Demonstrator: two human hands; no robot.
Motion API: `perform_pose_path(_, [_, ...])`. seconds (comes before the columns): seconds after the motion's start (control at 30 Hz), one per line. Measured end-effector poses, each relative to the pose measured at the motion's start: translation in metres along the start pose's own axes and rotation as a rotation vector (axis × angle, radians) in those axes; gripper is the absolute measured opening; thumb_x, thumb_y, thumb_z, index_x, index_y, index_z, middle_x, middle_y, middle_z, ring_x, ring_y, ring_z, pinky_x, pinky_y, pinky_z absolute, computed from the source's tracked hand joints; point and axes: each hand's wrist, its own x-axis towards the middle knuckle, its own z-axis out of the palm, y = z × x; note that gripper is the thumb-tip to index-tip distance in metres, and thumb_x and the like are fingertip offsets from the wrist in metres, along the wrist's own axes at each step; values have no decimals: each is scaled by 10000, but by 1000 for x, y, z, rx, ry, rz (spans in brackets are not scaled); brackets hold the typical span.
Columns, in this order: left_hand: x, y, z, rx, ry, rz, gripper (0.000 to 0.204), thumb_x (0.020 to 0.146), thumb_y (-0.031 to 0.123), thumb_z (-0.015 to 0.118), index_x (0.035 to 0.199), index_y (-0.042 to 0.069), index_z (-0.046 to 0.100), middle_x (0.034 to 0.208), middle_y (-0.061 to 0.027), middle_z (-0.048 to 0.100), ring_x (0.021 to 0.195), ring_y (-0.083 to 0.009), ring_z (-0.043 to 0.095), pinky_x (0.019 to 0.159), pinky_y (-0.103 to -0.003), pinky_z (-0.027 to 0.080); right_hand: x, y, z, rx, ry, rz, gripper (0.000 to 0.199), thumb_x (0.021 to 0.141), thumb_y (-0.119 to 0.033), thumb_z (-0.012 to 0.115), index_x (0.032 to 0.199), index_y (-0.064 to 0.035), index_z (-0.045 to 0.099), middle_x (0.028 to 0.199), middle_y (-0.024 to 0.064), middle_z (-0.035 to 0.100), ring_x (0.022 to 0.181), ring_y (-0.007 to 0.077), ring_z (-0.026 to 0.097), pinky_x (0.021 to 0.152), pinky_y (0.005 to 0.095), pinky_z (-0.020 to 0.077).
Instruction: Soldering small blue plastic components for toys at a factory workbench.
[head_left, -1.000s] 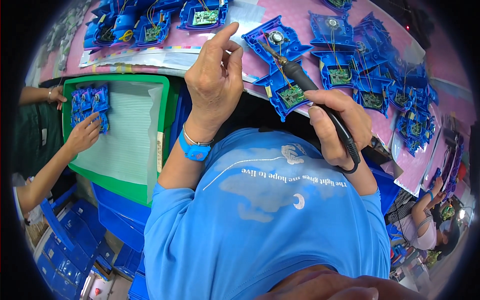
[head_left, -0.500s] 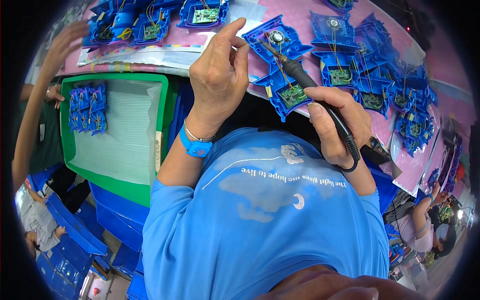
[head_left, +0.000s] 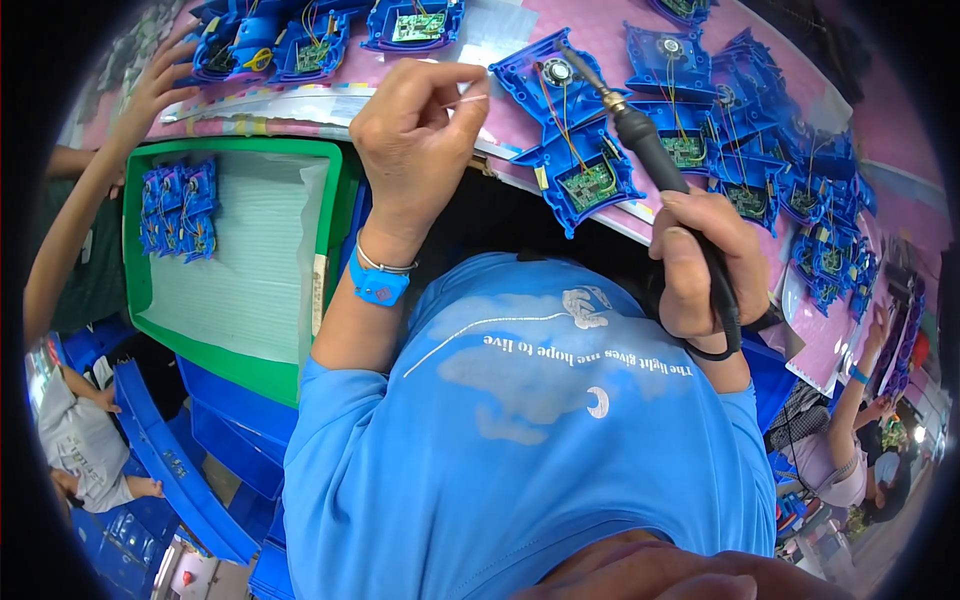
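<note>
Swung rightward since the earlier frame, the soldering iron [head_left: 650,150] slants along the right side of the open blue casing [head_left: 575,128], its tip near the casing's top edge; the right hand [head_left: 712,262], below and right of the casing, wraps its fingers closely round the handle. Left of the casing, the left hand [head_left: 422,130] curls thumb and forefinger nearly together — a thin pale strand shows there, but I cannot tell whether it is gripped. The casing's lower corner juts past the pink table's [head_left: 508,132] edge; neighbouring casings [head_left: 650,75] crowd its right — a narrow table strip opens leftward.
</note>
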Motion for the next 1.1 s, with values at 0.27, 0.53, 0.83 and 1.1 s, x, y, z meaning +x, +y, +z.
perform_pose_path(0.27, [24, 6, 5, 223, -314, 506, 196, 805, 44, 791, 988, 95, 744, 914, -30, 703, 672, -178, 675, 540, -295, 517, -15, 5, -7, 156, 155, 69, 240, 878, 18, 667, 1111, 76, 673, 898, 162, 736, 716, 198, 669, 672, 314, 539])
perform_pose_path(0.53, [19, 4, -4, 306, -330, 610, 242, 768, 51, 784, 997, 66, 705, 975, -37, 716, 756, -198, 725, 581, -290, 569, -10, 4, -12, 69, 55, 165, 201, 857, -33, 692, 1041, 38, 730, 836, 126, 724, 660, 174, 655, 621, 288, 509])
perform_pose_path(0.83, [16, 3, -7, 294, -393, 537, 272, 743, 9, 797, 996, 48, 706, 980, -50, 723, 772, -214, 732, 612, -296, 590, 2, 10, -2, 16, -98, 185, 208, 912, -48, 648, 1085, 48, 711, 811, 100, 681, 634, 108, 602, 580, 253, 454])
perform_pose_path(1.1, [14, 4, -7, 303, -381, 539, 253, 757, 17, 797, 993, 48, 710, 988, -51, 729, 778, -212, 738, 616, -294, 596, 3, 14, 2, 9, -101, 169, 201, 910, -53, 660, 1077, 39, 727, 838, 92, 697, 625, 97, 606, 560, 241, 448])
